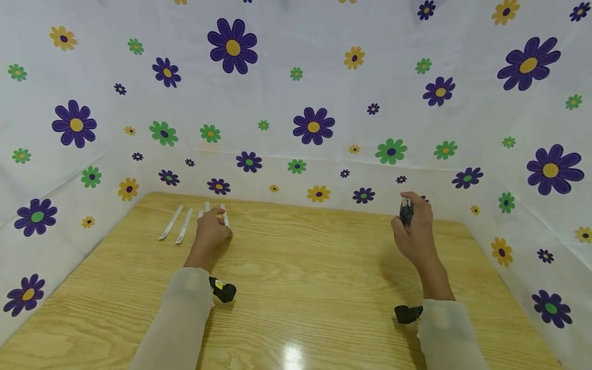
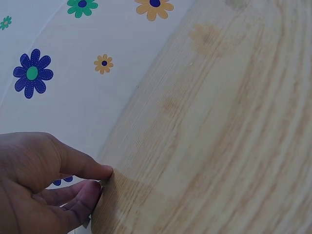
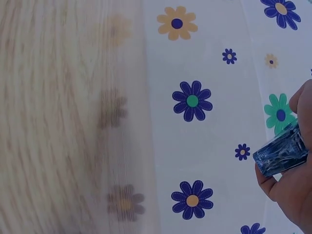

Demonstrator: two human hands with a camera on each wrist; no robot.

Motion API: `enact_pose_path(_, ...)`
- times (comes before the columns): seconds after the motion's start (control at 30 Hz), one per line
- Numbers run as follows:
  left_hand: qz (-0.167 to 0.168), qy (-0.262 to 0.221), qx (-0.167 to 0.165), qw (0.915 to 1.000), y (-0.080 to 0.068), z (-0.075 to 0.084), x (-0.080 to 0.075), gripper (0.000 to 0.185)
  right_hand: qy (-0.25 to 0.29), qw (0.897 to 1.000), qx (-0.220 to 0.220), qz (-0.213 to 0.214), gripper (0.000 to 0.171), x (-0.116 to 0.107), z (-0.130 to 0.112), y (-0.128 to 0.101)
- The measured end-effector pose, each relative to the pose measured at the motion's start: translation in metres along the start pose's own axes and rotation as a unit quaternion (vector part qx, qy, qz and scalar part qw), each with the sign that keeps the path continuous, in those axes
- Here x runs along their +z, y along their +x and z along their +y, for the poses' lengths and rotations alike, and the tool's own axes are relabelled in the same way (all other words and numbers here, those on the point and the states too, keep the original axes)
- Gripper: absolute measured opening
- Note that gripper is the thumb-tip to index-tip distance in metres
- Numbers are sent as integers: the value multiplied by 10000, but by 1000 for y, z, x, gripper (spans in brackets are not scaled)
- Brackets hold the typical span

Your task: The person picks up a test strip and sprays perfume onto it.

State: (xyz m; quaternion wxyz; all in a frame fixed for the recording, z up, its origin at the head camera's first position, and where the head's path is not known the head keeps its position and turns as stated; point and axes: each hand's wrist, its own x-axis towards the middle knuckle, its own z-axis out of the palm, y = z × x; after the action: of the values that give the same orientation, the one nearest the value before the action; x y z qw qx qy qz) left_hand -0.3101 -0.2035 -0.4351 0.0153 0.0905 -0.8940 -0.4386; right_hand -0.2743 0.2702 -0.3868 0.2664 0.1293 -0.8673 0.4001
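Pale wood grain covered the table (image 1: 300,267) in the head view, ringed by a white flowered cloth (image 1: 296,103). The left hand (image 1: 211,230) lay at about ten o'clock on the tabletop, fingers curled down onto a row of white paper strips (image 1: 178,224), probably to lift one; two strips lay free just left of it. At about two o'clock the right hand (image 1: 416,228) was raised off the table, gripping a small dark bottle (image 1: 406,211) upright, its top clearing the fingers.

From the left wrist, the thumb and fingers (image 2: 90,192) were pressed together at the table's edge; whatever they pinched was hidden.

From the right wrist, the bottle (image 3: 282,155) proved to be clear glass, clamped between thumb and palm, sticking out at nine o'clock from the grip.
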Motion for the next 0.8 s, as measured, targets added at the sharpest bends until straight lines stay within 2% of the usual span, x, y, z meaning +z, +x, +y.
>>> enact_pose_path(0.43,48,-24,-9,10000,1,0,2,69,-568,9974,-454,0,64,21,-4,2)
enact_pose_path(0.6,84,157,-121,9998,7,-1,2,64,-875,9947,-512,-149,60,29,-8,3)
enact_pose_path(0.8,92,274,-167,9994,9,1,3,56,-974,9933,-537,-327,61,37,-13,3)
